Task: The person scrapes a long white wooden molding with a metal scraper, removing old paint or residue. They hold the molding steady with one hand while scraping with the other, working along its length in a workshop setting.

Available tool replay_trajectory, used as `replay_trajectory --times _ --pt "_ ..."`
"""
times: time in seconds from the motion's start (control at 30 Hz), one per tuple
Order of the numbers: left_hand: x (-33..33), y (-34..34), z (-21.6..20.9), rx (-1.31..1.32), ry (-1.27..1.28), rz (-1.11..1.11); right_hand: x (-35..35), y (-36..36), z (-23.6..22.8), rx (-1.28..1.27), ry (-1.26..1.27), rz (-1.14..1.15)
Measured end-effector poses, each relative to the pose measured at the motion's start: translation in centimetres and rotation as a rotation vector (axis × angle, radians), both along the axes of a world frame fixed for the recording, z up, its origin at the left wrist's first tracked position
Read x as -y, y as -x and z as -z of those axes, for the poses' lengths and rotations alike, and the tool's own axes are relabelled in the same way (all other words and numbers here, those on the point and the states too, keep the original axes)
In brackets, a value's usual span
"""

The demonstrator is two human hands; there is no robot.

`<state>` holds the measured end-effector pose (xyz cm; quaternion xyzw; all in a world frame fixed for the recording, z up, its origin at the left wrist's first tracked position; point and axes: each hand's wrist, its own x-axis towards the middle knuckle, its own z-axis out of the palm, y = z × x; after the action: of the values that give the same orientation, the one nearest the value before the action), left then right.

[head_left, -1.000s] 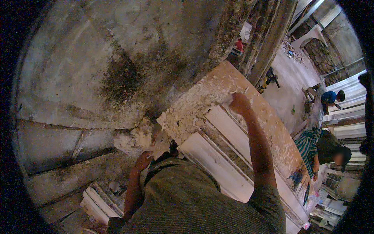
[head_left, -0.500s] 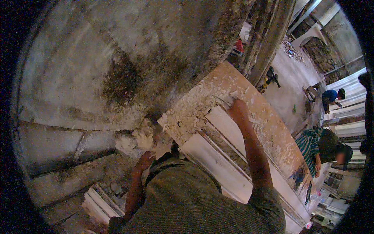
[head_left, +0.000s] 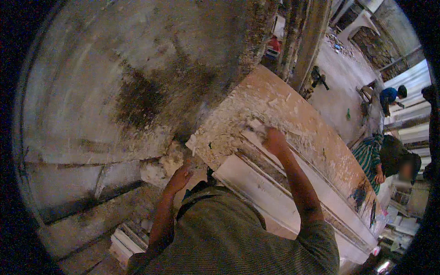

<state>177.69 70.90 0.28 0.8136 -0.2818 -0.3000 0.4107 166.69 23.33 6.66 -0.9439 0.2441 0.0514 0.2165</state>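
Note:
My right hand (head_left: 275,141) is closed and palm down at the far end of a long white moulding strip (head_left: 316,199). A greyish shape, blurred by motion, shows at its fingertips; I cannot make out what it is. The strip lies on a slanting orange-brown board (head_left: 298,107) crusted with pale flakes. A second, wider white strip (head_left: 250,190) lies nearer my body, with a dark grooved gap between the two. My left hand (head_left: 180,178) is off the board's left corner, fingers loosely bent and partly apart, nothing visible in them. Beside it is a pale crumbly lump (head_left: 172,158).
A large stained grey surface (head_left: 137,91) fills the far left. More white strips (head_left: 126,243) are stacked at lower left. A person in a striped sleeve (head_left: 366,158) is by the board's right side; another in blue (head_left: 388,95) is farther off. A dark tool (head_left: 318,78) lies on the floor.
My right hand has moved slightly left and nearer along the strip's end. My left hand has shifted up and right, closer to the board's corner. The whole view has turned a little.

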Motion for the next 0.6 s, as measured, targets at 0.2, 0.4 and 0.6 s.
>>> replay_trajectory --times 0.2,0.4,0.6 --pt "9.4 -2.8 -3.8 -0.045 -0.08 0.166 0.8 -0.1 2.5 0.131 0.02 0.407" --pt "22.7 -3.8 -1.8 0.012 0.134 0.098 -1.2 1.6 3.4 0.435 0.135 0.198" --pt "31.3 -4.7 1.8 0.492 -0.156 0.028 -3.8 3.5 -2.1 0.118 0.046 0.426"
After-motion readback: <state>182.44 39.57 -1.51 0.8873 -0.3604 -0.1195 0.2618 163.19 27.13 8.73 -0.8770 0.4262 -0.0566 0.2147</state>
